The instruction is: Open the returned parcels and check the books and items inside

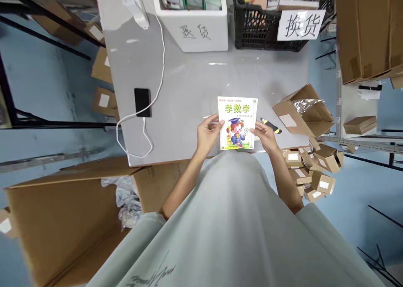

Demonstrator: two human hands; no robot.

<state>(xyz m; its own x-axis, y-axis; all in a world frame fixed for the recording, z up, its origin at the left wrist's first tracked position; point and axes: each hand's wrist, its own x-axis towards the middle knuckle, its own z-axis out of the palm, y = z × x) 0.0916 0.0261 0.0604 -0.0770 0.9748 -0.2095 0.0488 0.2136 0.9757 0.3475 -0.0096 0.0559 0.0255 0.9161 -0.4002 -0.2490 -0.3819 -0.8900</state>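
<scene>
Both my hands hold a thin children's math book (238, 123) with a white cover and a cartoon figure in a blue graduation cap. Its cover faces up, just above the table's near edge. My left hand (208, 132) pinches the left side, thumb on the front. On the opposite side my right hand (263, 135) grips the book the same way. Close beyond the right fingers lies a black and yellow box cutter (271, 126) on the grey table (185, 85). An opened cardboard box (302, 110) with clear plastic inside sits to the right.
Along the back stand a white bin (201, 30) of packets and a black crate (264, 28) of books. A black phone (142, 102) with a white cable lies at left. A large carton (72, 224) stands at lower left; several small boxes (315, 169) lie at right.
</scene>
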